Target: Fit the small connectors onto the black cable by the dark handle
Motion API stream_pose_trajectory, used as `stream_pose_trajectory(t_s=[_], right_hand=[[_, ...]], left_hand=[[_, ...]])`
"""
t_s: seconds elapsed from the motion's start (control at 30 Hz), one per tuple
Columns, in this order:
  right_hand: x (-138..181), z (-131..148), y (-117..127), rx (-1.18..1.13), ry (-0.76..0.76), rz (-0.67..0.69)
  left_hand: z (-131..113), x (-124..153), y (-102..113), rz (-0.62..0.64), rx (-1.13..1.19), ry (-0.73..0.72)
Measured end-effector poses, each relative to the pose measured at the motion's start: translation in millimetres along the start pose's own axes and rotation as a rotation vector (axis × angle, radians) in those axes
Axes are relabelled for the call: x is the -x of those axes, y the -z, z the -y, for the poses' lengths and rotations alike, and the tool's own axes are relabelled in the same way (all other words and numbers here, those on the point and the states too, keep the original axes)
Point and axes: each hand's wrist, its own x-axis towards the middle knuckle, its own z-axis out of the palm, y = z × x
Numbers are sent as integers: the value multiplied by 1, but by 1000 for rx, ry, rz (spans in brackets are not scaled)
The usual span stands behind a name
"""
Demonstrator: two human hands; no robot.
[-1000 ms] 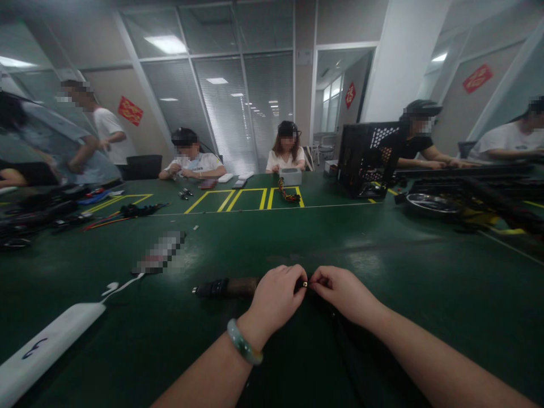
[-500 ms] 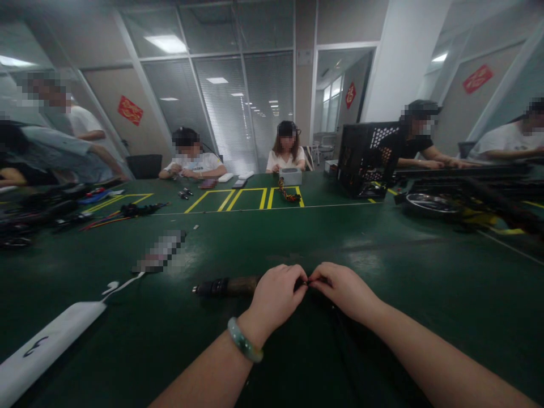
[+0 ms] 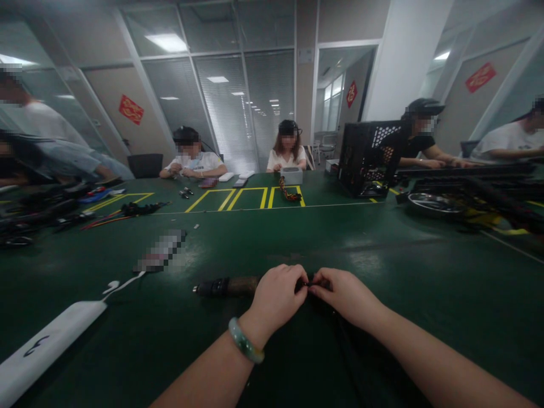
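A brown and black electric screwdriver (image 3: pixel 238 286) lies sideways on the green table, its metal tip pointing left. My left hand (image 3: pixel 280 300) is closed around its rear end, covering much of the body; a jade-coloured bangle (image 3: pixel 245 341) circles that wrist. Fingertip to fingertip with it, my right hand (image 3: pixel 346 294) pinches a small dark end that looks like a cable plug. From below the right hand a black cable (image 3: pixel 340 328) runs toward me, dim against the table. The exact contact between plug and screwdriver is hidden by my fingers.
A white power strip (image 3: pixel 63 340) lies at left, with a phone-like device (image 3: pixel 164 249) beyond it. Dark cables and parts (image 3: pixel 38 209) are heaped at far left. Across stand a grey power supply box (image 3: pixel 291 175) and a black computer case (image 3: pixel 369 158). Several people sit around.
My right hand's fingers have shifted slightly lower and closer around the small dark end. My left hand stays put. A person at far left has moved further left.
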Motion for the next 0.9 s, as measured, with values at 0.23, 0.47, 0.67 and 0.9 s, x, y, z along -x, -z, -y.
stream_pose_trajectory(t_s=[0.23,0.47,0.67,0.9], right_hand=[[0,0,2,23,4,12],[-1,-3,-1,39,20,24],[-1,0,0,69,-3,38],[-1,0,-1,53,-20,45]], left_hand=[[-1,0,3,-1,9,-9],[2,-1,-2,-7,-12,-32],[3,0,-3,-11,-7,-5],[2,0,-3,-1,-1,-2]])
